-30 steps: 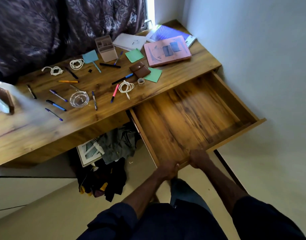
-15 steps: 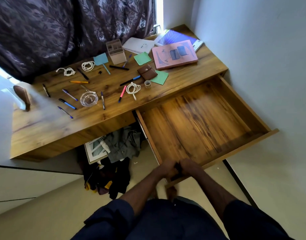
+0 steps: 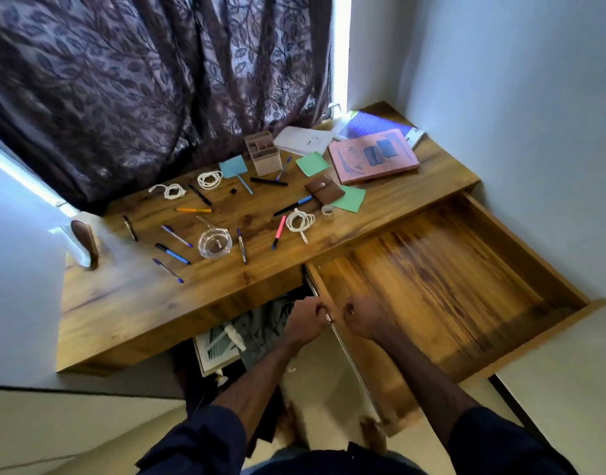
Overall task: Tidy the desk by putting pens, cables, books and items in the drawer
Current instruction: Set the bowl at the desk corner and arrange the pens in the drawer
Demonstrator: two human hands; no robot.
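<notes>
The desk drawer point(image 3: 432, 286) stands pulled wide open at the right, with nothing inside. My left hand point(image 3: 305, 320) and my right hand point(image 3: 366, 320) hover as curled fists on either side of the drawer's left rail, and I see nothing held in them. On the wooden desk point(image 3: 123, 303) lie several pens, among them a pink highlighter point(image 3: 278, 232) and an orange pen point(image 3: 193, 210). Three coiled white cables point(image 3: 300, 222) are spread among them. A pink book point(image 3: 373, 159) lies at the back right on a purple book point(image 3: 370, 123). A brown pouch point(image 3: 322, 189) sits near green notes point(image 3: 351, 199).
A glass ashtray point(image 3: 214, 243), a beige pen holder point(image 3: 263, 156), a tape roll point(image 3: 328, 211) and white papers point(image 3: 303, 140) are also on the desk. A dark curtain point(image 3: 157, 80) hangs behind. Clothes and a framed picture point(image 3: 216, 347) lie under the desk. A wall runs along the right.
Both hands have left the drawer's front edge and moved up toward the desk, closing into fists. The view has tilted upward, and the drawer stays open.
</notes>
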